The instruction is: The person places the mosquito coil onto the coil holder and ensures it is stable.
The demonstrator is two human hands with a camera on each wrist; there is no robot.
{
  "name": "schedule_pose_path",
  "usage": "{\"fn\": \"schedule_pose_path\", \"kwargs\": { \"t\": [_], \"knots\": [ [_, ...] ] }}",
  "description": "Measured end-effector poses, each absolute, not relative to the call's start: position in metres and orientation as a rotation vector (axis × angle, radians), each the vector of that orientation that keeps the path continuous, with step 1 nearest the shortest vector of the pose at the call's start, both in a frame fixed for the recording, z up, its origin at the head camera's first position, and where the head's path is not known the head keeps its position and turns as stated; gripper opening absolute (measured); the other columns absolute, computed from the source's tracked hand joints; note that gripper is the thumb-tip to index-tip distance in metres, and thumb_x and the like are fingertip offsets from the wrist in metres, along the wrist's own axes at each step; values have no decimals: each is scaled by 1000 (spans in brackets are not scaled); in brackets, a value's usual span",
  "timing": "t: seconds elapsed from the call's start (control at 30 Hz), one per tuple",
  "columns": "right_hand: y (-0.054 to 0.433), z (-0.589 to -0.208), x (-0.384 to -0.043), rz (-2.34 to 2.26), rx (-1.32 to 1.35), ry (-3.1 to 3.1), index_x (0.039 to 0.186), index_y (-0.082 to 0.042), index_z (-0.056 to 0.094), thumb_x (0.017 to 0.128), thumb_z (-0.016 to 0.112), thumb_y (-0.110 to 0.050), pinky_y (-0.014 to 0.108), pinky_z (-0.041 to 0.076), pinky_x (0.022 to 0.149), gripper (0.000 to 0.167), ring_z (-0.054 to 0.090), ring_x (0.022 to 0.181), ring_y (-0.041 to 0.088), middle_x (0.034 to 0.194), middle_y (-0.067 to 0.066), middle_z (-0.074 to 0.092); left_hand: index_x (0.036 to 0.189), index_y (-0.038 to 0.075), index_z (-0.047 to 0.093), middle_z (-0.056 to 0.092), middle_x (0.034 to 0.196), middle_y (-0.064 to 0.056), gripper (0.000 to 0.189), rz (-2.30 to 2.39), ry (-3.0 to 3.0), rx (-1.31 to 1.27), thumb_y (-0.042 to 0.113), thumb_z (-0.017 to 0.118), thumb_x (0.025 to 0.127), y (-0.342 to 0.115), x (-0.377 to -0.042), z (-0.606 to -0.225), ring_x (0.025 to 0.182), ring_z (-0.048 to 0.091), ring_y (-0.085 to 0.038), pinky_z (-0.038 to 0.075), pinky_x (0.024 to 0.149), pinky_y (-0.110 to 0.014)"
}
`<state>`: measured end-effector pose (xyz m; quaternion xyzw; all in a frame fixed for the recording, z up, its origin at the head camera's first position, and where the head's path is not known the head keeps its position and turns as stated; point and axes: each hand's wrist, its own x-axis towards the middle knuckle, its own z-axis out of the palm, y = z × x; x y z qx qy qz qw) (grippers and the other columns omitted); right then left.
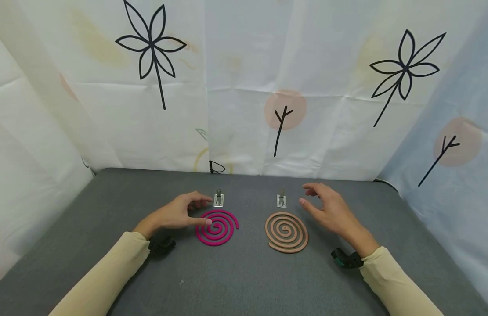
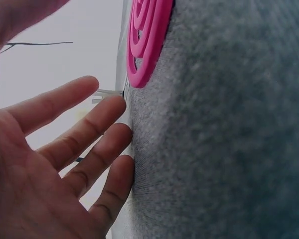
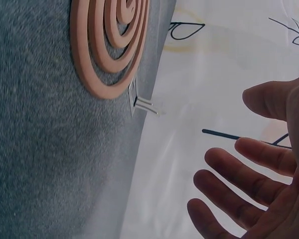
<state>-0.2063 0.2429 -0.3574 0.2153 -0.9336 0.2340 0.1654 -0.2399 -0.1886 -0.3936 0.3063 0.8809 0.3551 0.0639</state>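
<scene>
A pink mosquito coil [image 1: 217,227] and a tan mosquito coil [image 1: 285,228] lie flat side by side on the grey table. Behind each one is a small metal coil stand, the left stand [image 1: 218,200] and the right stand [image 1: 281,201]. My left hand [image 1: 179,212] is at the pink coil's left, its thumb over that coil's edge and its fingers near the left stand; whether the thumb touches, I cannot tell. To the right of the tan coil, my right hand [image 1: 331,211] hovers with fingers spread and holds nothing. Both palms [image 2: 37,184] look bare in the wrist views.
The grey table [image 1: 228,281] ends at a white curtain [image 1: 236,66] printed with black plants, which also hangs at both sides. Dark wrist cameras, one under the left wrist [image 1: 162,245] and one under the right wrist [image 1: 347,259], sit close to the tabletop.
</scene>
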Motion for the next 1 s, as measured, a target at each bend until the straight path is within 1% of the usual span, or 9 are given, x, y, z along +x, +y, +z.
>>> {"fn": "schedule_pose_path", "kwargs": {
  "t": [0.27,0.47,0.57,0.67,0.8,1.0],
  "knots": [
    [239,-358,-203,678,665,-2651,134,-2,59,98,70,-21,58,50,90,42,62,111,37,119,17,65,143,11,57,56,121,-2,77,1040,2578,970,44,85,80,-187,-239,-394,113,49,-20,45,102,-46],
    [235,-357,-200,669,702,-2637,134,-2,59,97,71,-20,58,51,89,42,62,110,36,118,15,66,145,13,56,54,126,-1,85,992,2567,1002,47,89,74,-188,-237,-394,118,45,-22,43,100,-47],
    [233,-357,-198,664,721,-2629,134,-2,60,97,72,-19,58,51,88,42,62,110,36,118,15,65,146,16,55,51,130,-1,89,974,2552,991,48,90,71,-188,-237,-393,122,42,-22,42,101,-49],
    [230,-356,-197,661,742,-2628,134,-2,59,97,72,-18,57,51,88,42,62,110,35,119,15,65,147,16,54,50,133,-2,93,953,2547,1003,49,92,68,-189,-238,-394,125,39,-24,41,101,-52],
    [227,-357,-195,671,772,-2636,135,-3,59,97,72,-19,56,52,87,43,63,110,34,119,13,65,148,14,53,48,131,-3,98,922,2548,1031,48,94,66,-189,-239,-396,123,38,-26,41,100,-54],
    [220,-361,-192,689,842,-2636,135,-5,59,97,72,-20,54,53,87,43,64,110,31,117,10,65,146,14,54,47,130,-2,97,895,2553,1032,47,95,65,-188,-238,-398,122,36,-25,39,99,-55]
  ]
}}
